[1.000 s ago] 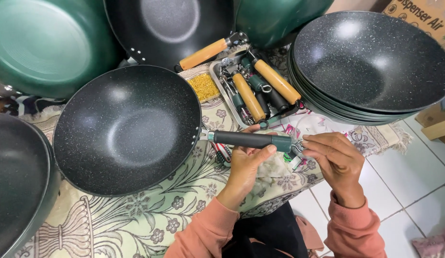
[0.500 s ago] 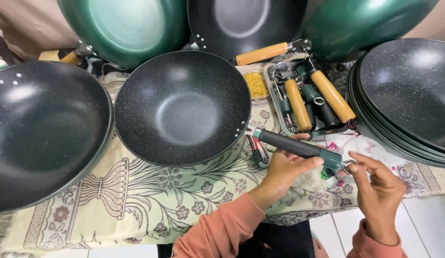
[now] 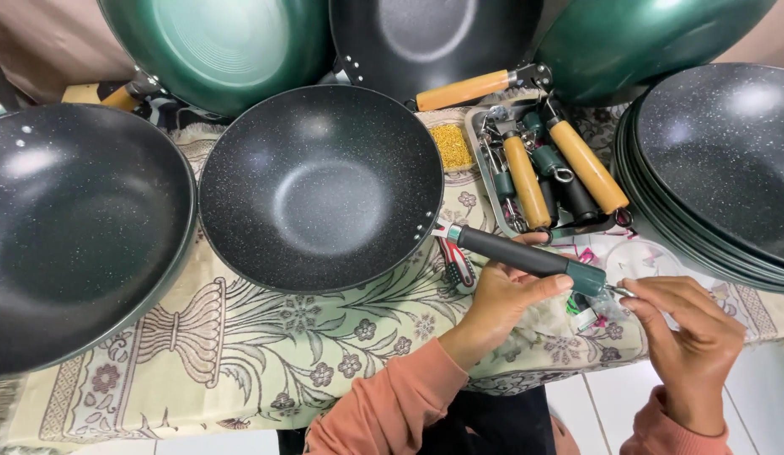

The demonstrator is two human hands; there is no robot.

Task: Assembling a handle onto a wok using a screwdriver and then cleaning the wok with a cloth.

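The step in hand looks like fixing the handle to the speckled black wok [image 3: 320, 190] that sits in the middle of the bench [image 3: 240, 354], on a cream cloth printed with urns and flowers. The left hand [image 3: 501, 295] has its grip closed around the black handle [image 3: 514, 251], thumb on top and fingers beneath, holding it out level from the wok's rim. The right hand [image 3: 687, 333] pinches at the handle's green end cap [image 3: 587, 278], where a small metal piece shows; its grip is closed on that piece, though what the piece is stays too small to tell. As a judgement, the next move calls for a steady hold with the left hand while the right turns or seats the small part squarely at the end.

Just beyond the handle lies a metal tray [image 3: 485, 168] of loose wooden handles [image 3: 587, 165] and green caps, with a small patch of yellow bits [image 3: 452, 145] beside it. A stack of black woks [image 3: 720, 160] stands at the right, 1 large black wok [image 3: 72, 227] at the left, and green-backed woks [image 3: 224, 42] lean at the rear. Small crumpled clear wrappers with pink and green print [image 3: 590, 316] lie under the hands.
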